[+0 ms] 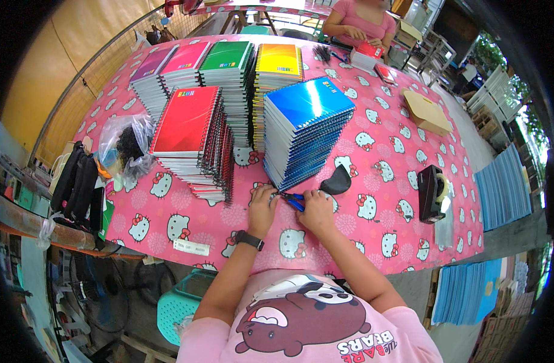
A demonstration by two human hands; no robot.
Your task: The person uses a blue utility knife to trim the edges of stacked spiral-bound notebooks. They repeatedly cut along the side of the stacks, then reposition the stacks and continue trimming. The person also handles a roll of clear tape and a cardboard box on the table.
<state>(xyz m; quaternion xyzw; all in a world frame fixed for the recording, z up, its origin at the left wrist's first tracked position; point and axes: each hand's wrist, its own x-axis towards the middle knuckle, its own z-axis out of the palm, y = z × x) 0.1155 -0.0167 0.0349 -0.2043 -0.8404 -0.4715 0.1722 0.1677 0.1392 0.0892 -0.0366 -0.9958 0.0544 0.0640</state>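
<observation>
My right hand [317,210] is closed around small pliers with blue handles [296,201], low over the table in front of me. Across from it, my left hand [263,201] has its fingers curled near the dark jaws of the pliers; whatever they pinch is too small to make out. Just beyond both hands rises a tall stack of blue spiral notebooks [310,103], coil edges toward the right. A stack of red spiral notebooks [186,121] stands to the left of it. Beside my right hand lies a black rounded object [336,180].
Behind stand stacks of purple [150,63], pink [185,56], green [226,55] and yellow notebooks [279,59]. A clear plastic bag [127,145] lies left; a tape dispenser [431,193] and cardboard piece [426,111] sit right. A person [362,27] handles red-covered notebooks at the far side.
</observation>
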